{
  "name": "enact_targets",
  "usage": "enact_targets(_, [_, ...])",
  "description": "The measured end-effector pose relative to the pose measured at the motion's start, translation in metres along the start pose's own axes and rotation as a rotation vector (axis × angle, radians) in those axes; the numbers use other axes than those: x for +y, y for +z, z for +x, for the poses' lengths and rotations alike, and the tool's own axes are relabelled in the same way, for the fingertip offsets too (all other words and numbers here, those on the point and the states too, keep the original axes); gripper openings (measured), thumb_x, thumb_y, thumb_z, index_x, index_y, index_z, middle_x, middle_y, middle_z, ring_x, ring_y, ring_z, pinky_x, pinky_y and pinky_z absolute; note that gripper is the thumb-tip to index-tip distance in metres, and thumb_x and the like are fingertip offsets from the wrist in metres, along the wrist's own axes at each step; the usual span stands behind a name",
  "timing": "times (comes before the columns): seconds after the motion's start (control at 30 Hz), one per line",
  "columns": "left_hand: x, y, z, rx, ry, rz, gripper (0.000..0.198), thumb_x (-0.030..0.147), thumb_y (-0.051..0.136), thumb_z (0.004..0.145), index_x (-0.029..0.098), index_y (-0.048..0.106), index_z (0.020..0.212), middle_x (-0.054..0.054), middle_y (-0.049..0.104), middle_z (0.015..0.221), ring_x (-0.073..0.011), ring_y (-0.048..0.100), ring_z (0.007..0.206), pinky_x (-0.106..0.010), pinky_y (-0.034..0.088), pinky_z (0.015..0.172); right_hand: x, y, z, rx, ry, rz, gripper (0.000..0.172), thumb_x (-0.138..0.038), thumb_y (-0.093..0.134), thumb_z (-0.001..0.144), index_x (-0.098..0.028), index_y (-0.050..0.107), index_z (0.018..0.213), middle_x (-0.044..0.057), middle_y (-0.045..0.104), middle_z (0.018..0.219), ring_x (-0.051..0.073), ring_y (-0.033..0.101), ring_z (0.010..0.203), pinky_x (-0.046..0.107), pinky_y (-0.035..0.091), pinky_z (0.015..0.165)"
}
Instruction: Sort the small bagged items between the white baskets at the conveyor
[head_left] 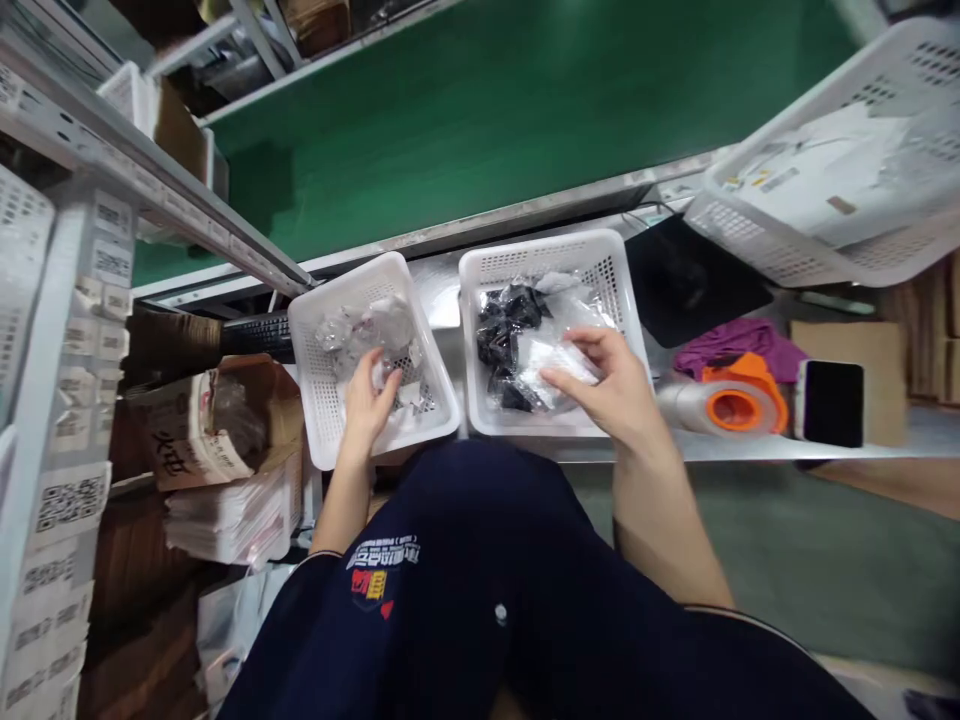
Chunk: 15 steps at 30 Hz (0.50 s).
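Note:
Two white perforated baskets stand side by side before me. In the left basket (307, 365) lie small clear plastic packets (367, 325) and bits of white paper. My left hand (367, 395) reaches into it, fingers curled round a small clear packet (381, 374) whose contents I cannot make out. The right basket (551, 255) contains black items in clear bags (506, 330) and other clear plastic bags. Over these, my right hand (611, 385) grips a white plastic packet (555, 362) between thumb and fingers.
A green conveyor belt (487, 110) runs behind the baskets. To the right are a tape dispenser (739, 400), a phone (831, 403), a purple cloth (724, 345) and a larger white basket (817, 245). An open cardboard box (217, 420) and a labelled metal rack (71, 440) stand left.

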<state>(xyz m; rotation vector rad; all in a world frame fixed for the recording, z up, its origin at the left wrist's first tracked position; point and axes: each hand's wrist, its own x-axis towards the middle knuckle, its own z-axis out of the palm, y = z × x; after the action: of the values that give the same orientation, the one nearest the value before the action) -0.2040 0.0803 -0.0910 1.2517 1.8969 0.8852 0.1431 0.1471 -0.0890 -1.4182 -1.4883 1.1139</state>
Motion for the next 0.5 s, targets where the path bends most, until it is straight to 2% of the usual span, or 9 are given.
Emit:
enact_targets(0.03, [-0.011, -0.009, 0.010, 0.010, -0.014, 0.123, 0.080, 0.046, 0.085, 0.086, 0.016, 0.053, 0.153, -0.025, 0.052, 0.162, -0.0436, 0.051, 0.150, -0.059, 0.043, 0.124, 0.010, -0.011, 0.001, 0.049, 0.016, -0.070, 0.078, -0.066, 0.092, 0.071, -0.027, 0.064, 0.133, 0.014, 0.068, 0.140, 0.038, 0.068, 0.126, 0.057, 0.057, 0.111])
enact_targets(0.07, [-0.023, -0.015, 0.020, -0.007, -0.052, 0.261, 0.093, 0.044, 0.092, 0.078, 0.015, 0.050, 0.156, -0.026, 0.043, 0.169, -0.0481, 0.037, 0.159, -0.063, 0.034, 0.128, 0.018, -0.021, 0.001, 0.081, 0.040, -0.122, 0.091, -0.068, 0.092, 0.069, -0.028, 0.058, 0.143, 0.017, 0.060, 0.153, 0.041, 0.063, 0.136, 0.063, 0.051, 0.118])
enact_targets(0.13, [-0.045, -0.018, 0.038, -0.061, -0.163, 0.470, 0.112, 0.044, 0.101, 0.064, 0.013, 0.049, 0.158, -0.029, 0.028, 0.176, -0.0573, 0.020, 0.163, -0.070, 0.030, 0.127, 0.031, -0.031, -0.002, 0.098, 0.091, -0.138, 0.106, -0.072, 0.090, 0.069, -0.030, 0.047, 0.156, 0.018, 0.046, 0.166, 0.044, 0.055, 0.146, 0.070, 0.045, 0.123])
enact_targets(0.17, [-0.054, -0.014, 0.046, -0.074, -0.214, 0.511, 0.112, 0.041, 0.102, 0.062, 0.012, 0.051, 0.157, -0.031, 0.022, 0.178, -0.0609, 0.017, 0.162, -0.073, 0.030, 0.124, 0.035, -0.031, -0.003, 0.093, 0.109, -0.107, 0.108, -0.074, 0.089, 0.070, -0.030, 0.044, 0.158, 0.018, 0.044, 0.168, 0.044, 0.055, 0.147, 0.071, 0.046, 0.122])
enact_targets(0.23, [-0.068, -0.005, 0.057, -0.043, -0.243, 0.532, 0.095, 0.033, 0.095, 0.069, 0.011, 0.055, 0.153, -0.031, 0.020, 0.178, -0.0606, 0.023, 0.159, -0.072, 0.032, 0.123, 0.038, -0.025, -0.008, 0.051, 0.128, -0.039, 0.105, -0.075, 0.086, 0.073, -0.032, 0.043, 0.158, 0.017, 0.044, 0.169, 0.042, 0.056, 0.147, 0.069, 0.050, 0.120])
enact_targets(0.27, [-0.073, -0.001, 0.060, -0.001, -0.228, 0.509, 0.082, 0.026, 0.090, 0.074, 0.011, 0.059, 0.148, -0.030, 0.027, 0.176, -0.0570, 0.032, 0.157, -0.069, 0.034, 0.124, 0.037, -0.019, -0.010, 0.025, 0.131, -0.028, 0.103, -0.076, 0.085, 0.074, -0.032, 0.044, 0.158, 0.017, 0.044, 0.168, 0.042, 0.057, 0.146, 0.068, 0.051, 0.119])
enact_targets(0.33, [-0.079, 0.001, 0.064, 0.090, -0.178, 0.427, 0.059, 0.013, 0.079, 0.076, 0.014, 0.068, 0.134, -0.025, 0.050, 0.162, -0.0470, 0.050, 0.148, -0.061, 0.040, 0.123, 0.034, -0.007, -0.015, -0.033, 0.135, -0.044, 0.098, -0.075, 0.083, 0.077, -0.031, 0.047, 0.157, 0.019, 0.045, 0.166, 0.042, 0.059, 0.144, 0.066, 0.054, 0.116])
enact_targets(0.4, [-0.080, -0.008, 0.063, 0.183, -0.125, 0.335, 0.044, 0.007, 0.073, 0.072, 0.016, 0.073, 0.115, -0.019, 0.068, 0.139, -0.0400, 0.062, 0.136, -0.055, 0.046, 0.120, 0.030, 0.001, -0.019, -0.089, 0.121, -0.063, 0.091, -0.073, 0.080, 0.081, -0.030, 0.050, 0.155, 0.019, 0.046, 0.164, 0.042, 0.062, 0.141, 0.064, 0.056, 0.113])
enact_targets(0.5, [-0.076, -0.031, 0.055, 0.317, -0.056, 0.223, 0.037, 0.009, 0.069, 0.070, 0.016, 0.070, 0.107, -0.012, 0.074, 0.114, -0.0335, 0.070, 0.117, -0.051, 0.053, 0.111, 0.025, 0.006, -0.021, -0.145, 0.084, -0.050, 0.079, -0.069, 0.079, 0.084, -0.030, 0.057, 0.149, 0.017, 0.050, 0.161, 0.041, 0.066, 0.135, 0.063, 0.058, 0.110])
